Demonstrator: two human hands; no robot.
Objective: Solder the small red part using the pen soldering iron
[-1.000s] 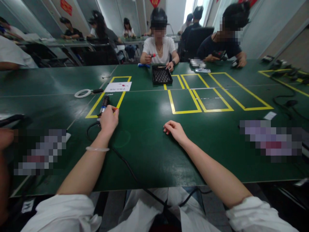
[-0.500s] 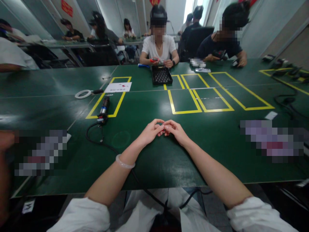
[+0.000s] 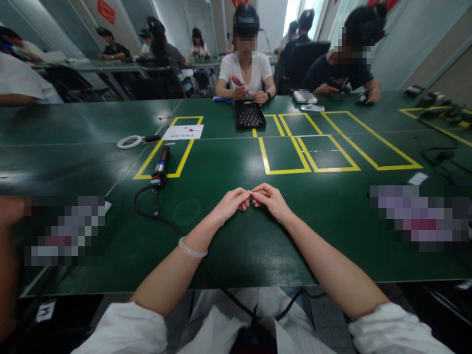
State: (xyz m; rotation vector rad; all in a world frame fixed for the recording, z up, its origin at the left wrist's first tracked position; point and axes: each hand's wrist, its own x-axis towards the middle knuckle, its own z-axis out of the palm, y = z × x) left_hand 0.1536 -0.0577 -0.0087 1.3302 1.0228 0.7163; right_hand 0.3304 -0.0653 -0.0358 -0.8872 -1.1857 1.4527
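My left hand and my right hand meet just above the green table, fingertips touching or nearly so. Between the pinched fingers shows a small red piece, too small to name. Both hands are closed around it, and the lower fingers are curled under. Off to the left of my left hand lies a black cylindrical device with a silver and blue band. It is inside a yellow tape outline, and a black cable runs from its near end toward me.
A white paper sheet and a white ring-shaped coil lie at the far left. Across the table, a person holds a red-tipped tool above a black tray. Yellow tape outlines mark the table. Blurred-out items lie left and right.
My left hand has left the cylindrical device and moved right to meet my right hand. The red piece now shows between the fingertips. The person opposite has raised the red-tipped tool.
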